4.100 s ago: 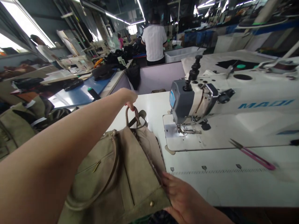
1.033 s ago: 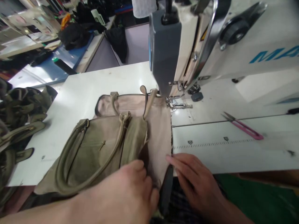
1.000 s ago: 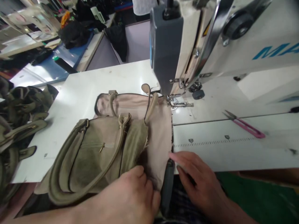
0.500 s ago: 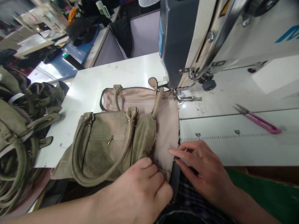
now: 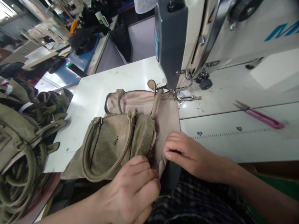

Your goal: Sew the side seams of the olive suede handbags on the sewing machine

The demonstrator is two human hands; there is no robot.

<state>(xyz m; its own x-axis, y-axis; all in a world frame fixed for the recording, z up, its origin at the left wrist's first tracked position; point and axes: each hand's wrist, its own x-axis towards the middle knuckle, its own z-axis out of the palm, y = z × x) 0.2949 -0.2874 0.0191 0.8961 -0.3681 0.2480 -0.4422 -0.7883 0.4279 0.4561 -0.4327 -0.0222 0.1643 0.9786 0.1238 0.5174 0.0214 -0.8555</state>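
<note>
An olive handbag [image 5: 109,149] with rolled handles and a small zip lies on the sewing table, its lower part hanging past the front edge. Its pale pink lining [image 5: 167,115] is spread to the right, and the far end of it reaches the presser foot [image 5: 179,95] of the sewing machine. My left hand [image 5: 137,186] is closed on the near edge of the bag's fabric; what exactly lies under the fingers is hidden. My right hand [image 5: 184,152] pinches the near right edge of the lining between thumb and fingers.
Pink-handled thread snips [image 5: 261,116] lie on the table's right side, beyond a printed ruler scale [image 5: 224,134]. The sewing machine [image 5: 173,43] stands over the far right. At left is a heap of similar olive bags [image 5: 23,124]. Another sewing machine [image 5: 46,31] stands behind.
My right hand has moved left and closed on the lining's edge, folding it inward. My left hand has shifted slightly left. The view has tilted a little.
</note>
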